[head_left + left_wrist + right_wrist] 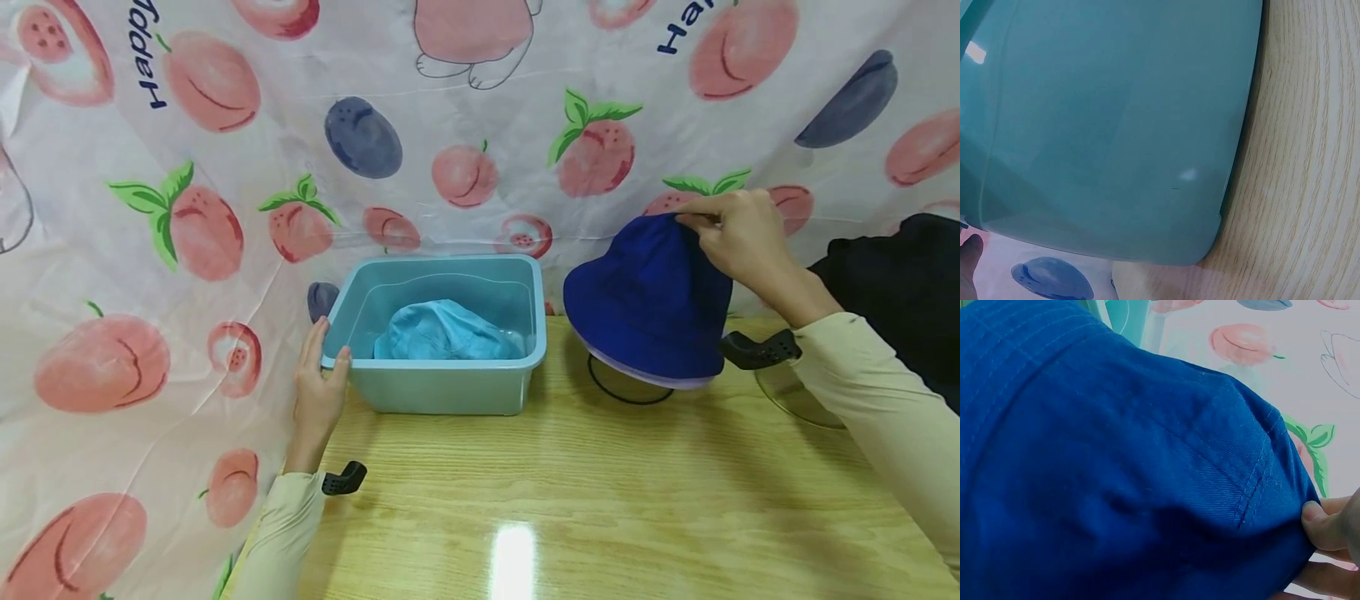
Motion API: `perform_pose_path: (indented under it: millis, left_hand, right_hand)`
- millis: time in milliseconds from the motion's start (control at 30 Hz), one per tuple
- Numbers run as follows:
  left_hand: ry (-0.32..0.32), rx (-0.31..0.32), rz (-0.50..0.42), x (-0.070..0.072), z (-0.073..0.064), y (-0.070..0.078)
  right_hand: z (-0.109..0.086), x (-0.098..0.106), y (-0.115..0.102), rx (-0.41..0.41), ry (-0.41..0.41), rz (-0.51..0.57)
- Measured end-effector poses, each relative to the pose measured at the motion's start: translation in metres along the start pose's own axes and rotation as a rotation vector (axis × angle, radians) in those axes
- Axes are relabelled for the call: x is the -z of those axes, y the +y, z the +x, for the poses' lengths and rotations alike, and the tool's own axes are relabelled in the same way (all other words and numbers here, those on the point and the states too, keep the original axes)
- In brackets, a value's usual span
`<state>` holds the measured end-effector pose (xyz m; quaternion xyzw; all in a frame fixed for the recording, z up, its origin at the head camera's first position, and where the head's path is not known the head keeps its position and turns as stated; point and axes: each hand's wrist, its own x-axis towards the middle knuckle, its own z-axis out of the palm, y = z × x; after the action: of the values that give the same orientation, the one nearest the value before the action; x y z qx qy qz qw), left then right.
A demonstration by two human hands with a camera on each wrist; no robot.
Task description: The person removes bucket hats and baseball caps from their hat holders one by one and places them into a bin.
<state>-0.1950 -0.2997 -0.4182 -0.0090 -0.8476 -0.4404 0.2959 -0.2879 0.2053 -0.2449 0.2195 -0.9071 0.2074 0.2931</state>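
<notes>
Royal-blue cloth makes up the bucket hat (637,292), pinched at the top of its crown between the right hand's (738,237) thumb and fingers. Its brim hangs downward, a lilac edge showing beneath, above a thin black ring (628,402) on the wooden surface (600,492); whether the two touch, I cannot tell. Just left of the hat stands a light-blue plastic tub (442,387), and a rumpled turquoise fabric hat (442,329) lies inside it. The left hand (318,396) rests at the tub's left front corner, thumb and fingers spread apart against the rim. To the right, partly behind the right arm, is a black fabric item (892,292). Behind everything hangs a pale sheet (480,108) printed with peaches, strawberries and dark blue fruit.
</notes>
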Motion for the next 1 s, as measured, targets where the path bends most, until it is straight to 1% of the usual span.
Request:
perform_pose_path:
  millis: [133,400,600,767,900,1000]
  left_hand:
    - [-0.008,0.003,0.002,0.0,0.0,0.0]
    - [-0.001,0.007,0.007,0.0,0.001,0.0]
    - [0.01,-0.002,0.018,0.0,0.001,0.0]
    - [0.009,-0.018,0.002,-0.002,0.002,0.001]
    - [0.011,-0.008,0.002,-0.002,0.002,0.001]
    - [0.014,-0.002,0.006,-0.001,0.001,0.001]
  right_hand:
    - [0.001,0.001,0.0,-0.017,-0.003,-0.008]
    - [0.007,0.002,0.0,-0.011,0.025,-0.004]
    - [0.011,0.006,0.002,-0.003,0.041,0.022]
    - [0.013,0.008,0.003,0.007,0.043,0.041]
    - [0.016,0.009,0.005,-0.003,0.045,0.054]
    - [0.02,0.009,0.005,-0.003,0.062,0.06]
